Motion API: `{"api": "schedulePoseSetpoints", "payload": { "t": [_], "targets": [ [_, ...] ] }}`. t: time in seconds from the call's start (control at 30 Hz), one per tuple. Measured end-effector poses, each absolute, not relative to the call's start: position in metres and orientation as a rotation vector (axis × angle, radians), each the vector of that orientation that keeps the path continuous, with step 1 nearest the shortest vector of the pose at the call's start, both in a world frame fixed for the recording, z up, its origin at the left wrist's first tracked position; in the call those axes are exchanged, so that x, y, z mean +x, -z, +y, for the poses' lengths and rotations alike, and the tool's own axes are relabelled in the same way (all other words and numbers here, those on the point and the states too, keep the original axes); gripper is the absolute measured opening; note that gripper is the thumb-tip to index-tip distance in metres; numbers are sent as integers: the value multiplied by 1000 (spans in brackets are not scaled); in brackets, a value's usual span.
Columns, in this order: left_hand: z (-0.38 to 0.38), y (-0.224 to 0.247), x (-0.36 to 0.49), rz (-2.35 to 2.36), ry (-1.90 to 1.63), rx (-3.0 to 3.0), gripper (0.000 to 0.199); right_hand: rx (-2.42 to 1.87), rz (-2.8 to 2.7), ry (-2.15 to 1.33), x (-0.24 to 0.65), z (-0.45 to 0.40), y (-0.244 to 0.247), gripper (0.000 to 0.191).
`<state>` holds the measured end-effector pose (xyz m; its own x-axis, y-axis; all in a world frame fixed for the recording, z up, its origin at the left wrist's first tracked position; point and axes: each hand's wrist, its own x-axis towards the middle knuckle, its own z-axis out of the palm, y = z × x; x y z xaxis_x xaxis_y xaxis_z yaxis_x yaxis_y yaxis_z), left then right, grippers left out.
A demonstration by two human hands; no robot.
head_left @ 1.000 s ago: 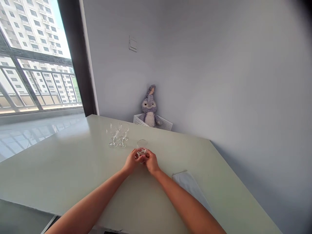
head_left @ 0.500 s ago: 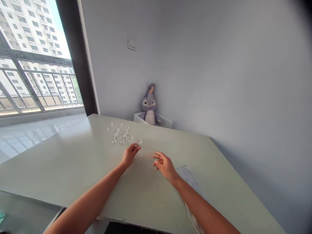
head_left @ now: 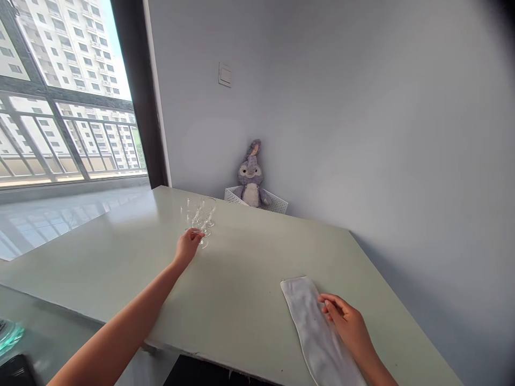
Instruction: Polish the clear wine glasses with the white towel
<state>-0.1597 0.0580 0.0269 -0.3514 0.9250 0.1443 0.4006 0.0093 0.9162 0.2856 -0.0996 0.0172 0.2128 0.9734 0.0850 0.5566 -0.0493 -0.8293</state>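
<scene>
Out on the far left, there was the big balcony window (head_left: 68,107), and running in from it, the pale green table (head_left: 100,257). Over toward the table's far side stood the huddle of clear stemmed glasses (head_left: 199,214), packed so tightly that you could hardly count them from up here. The left hand (head_left: 187,247) was right there at the huddle, fingers curled in a narrow hold around the nearest glass (head_left: 204,238), its foot showing just past the fingertips, though the clear glass made the exact grip hard to read. Beyond them, against the wall, a toy rabbit (head_left: 251,179) sat in a white basket (head_left: 257,201), with a light switch (head_left: 225,75) up above. Then, well across to the right, a long strip of cloth (head_left: 309,327) lay flat on the table, its long axis running from the far left down toward the near right. The right hand (head_left: 346,321) was much the nearer to it, fingers loosely together, their tips touching the cloth's right side without pinching it. The glasses stood well off to that hand's left and far side.
</scene>
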Motion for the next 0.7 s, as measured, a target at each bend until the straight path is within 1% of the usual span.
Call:
{"api": "schedulePoseSetpoints", "payload": {
  "t": [0.2, 0.33, 0.57, 0.63, 0.7],
  "targets": [
    [60, -22, -180, 1864, -1281, 1340, 33, -1706, -1408, -737, 282, -106, -13, 37],
    [64, -19, -185, 1893, -1257, 1350, 35, -1741, -1492, -683, 271, -110, -18, 36],
    [66, -17, -184, 1923, -1223, 1377, 33, -1625, -1904, -341, 261, -115, -19, 30],
    [67, -17, -184, 1939, -1215, 1399, 34, -1582, -2076, -303, 259, -116, -18, 32],
    [67, -15, -184, 1948, -1217, 1426, 33, -1569, -2241, -334, 255, -117, -16, 38]
  ]
}}
